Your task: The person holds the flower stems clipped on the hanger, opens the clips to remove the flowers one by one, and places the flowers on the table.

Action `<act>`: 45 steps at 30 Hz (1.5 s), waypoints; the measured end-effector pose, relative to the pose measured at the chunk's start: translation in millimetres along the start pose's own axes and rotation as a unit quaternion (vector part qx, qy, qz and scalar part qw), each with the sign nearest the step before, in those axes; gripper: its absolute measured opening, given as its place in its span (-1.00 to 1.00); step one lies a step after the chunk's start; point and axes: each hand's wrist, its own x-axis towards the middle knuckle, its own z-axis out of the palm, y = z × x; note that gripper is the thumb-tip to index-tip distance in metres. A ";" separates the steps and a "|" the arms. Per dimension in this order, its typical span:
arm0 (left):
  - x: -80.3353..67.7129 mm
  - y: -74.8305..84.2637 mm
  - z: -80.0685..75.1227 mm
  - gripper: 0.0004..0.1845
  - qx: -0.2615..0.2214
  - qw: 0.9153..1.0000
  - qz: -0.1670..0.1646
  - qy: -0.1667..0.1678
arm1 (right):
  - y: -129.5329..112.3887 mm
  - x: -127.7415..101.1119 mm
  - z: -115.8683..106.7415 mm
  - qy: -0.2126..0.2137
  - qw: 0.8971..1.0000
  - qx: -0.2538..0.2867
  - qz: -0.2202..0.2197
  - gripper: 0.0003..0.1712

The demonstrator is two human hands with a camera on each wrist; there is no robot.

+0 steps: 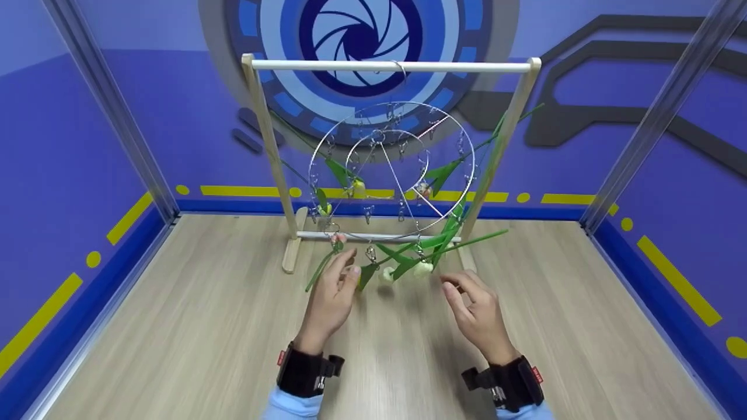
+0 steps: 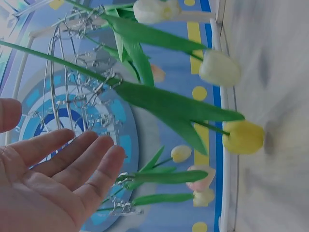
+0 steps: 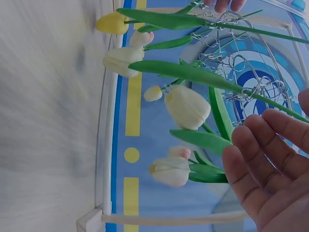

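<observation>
Tulips [image 1: 423, 268] hang heads down from a wire hanger [image 1: 390, 164], held by metal clips [image 1: 371, 252] near their leaves [image 2: 169, 103], which I take to be why the stems [image 2: 48, 59] run upwards and outwards. The hanger's hook [image 1: 403, 70] sits over the top bar [image 1: 338, 65] of a wooden stand [image 1: 268, 140], near the far edge of the desk [image 1: 192, 326] and about midway between its side edges, so the flowers hang clear of the surface. From my end, the left hand [image 1: 330, 300] is empty, palm inwards, fingers loosely straight, just beside the yellow tulip [image 2: 244, 137]; the right hand [image 1: 480, 312] is empty too, fingers relaxed and slightly bent, near the front white tulip [image 3: 187, 107]. I judge they are placed there to have the nearest clips within reach without knocking the hanger
</observation>
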 end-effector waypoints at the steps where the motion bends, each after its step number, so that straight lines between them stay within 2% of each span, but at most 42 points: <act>1: 0.9 -0.3 1.8 -0.51 -0.006 1.000 0.003 0.002 | -0.7 0.5 0.7 0.001 1.000 0.003 0.004 -0.72; 8: 3.9 -0.3 8.9 -0.54 -0.047 0.999 0.008 0.005 | -7.9 7.0 7.5 0.004 0.999 0.024 0.039 -0.76; 14: 5.7 2.0 12.0 -0.59 -0.073 0.997 0.009 0.000 | -10.8 9.9 13.6 0.009 0.998 0.043 0.045 -0.76; 20: 9.5 2.4 17.2 -0.65 -0.077 0.997 0.026 0.000 | -8.7 7.8 16.7 0.002 0.998 0.044 0.051 -0.77; 30: 13.5 6.0 22.1 -0.70 -0.080 0.996 0.024 -0.006 | -5.9 9.4 16.2 0.002 0.997 0.053 0.047 -0.74; 39: 13.7 6.7 22.2 -0.69 -0.110 0.993 0.030 -0.023 | -8.1 7.9 24.3 -0.002 0.997 0.068 0.045 -0.74; 45: 13.5 9.2 24.6 -0.66 -0.135 0.990 0.024 -0.035 | -8.0 3.5 36.5 -0.034 0.994 0.077 0.065 -0.77</act>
